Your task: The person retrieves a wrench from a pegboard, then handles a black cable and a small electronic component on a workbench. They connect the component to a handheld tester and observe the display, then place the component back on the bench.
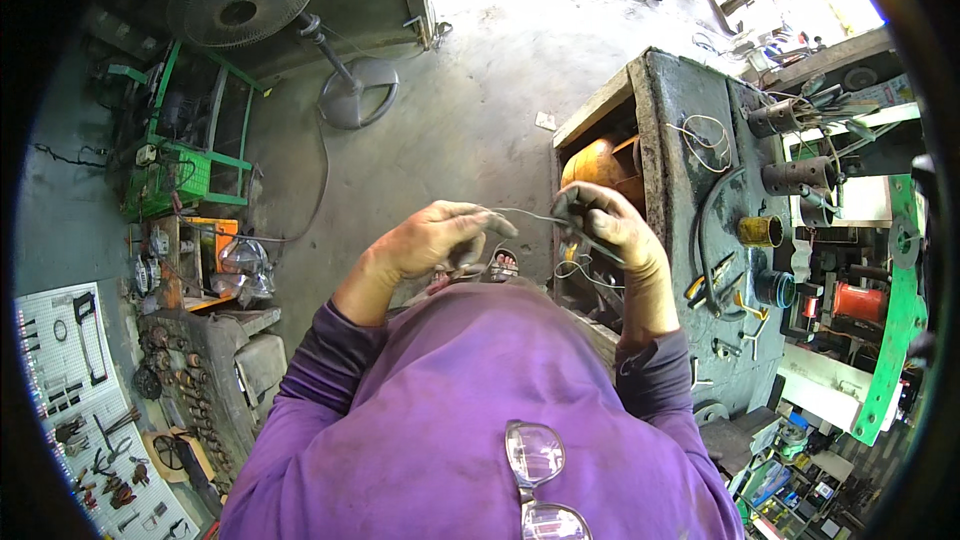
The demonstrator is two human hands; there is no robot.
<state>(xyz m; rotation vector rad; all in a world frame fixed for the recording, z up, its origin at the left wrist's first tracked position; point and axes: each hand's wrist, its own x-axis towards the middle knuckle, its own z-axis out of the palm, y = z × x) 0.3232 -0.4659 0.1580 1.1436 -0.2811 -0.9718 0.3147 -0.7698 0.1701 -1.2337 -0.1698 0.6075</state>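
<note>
Both my hands are raised in front of my purple shirt. A thin grey wire point(528, 211) spans the gap between them, bowed slightly upward. My left hand point(432, 242) is closed, its fingers pinched together around the wire's left end. On the other side, my right hand point(612, 225) grips the wire with curled, darkened fingers. Below the right hand a pale thin loop point(590, 278) shows; whether it belongs to the same wire I cannot tell. The fingertips partly hide where the wire is held.
To the right stands a workbench point(690, 210) with pliers point(708, 278), a yellow cup point(760, 231), a blue-rimmed cup point(775, 288) and a coil of cord point(706, 143). A standing fan point(243, 2) is at far left, above a green metal frame point(205, 130). Glasses point(536, 455) hang on my shirt.
</note>
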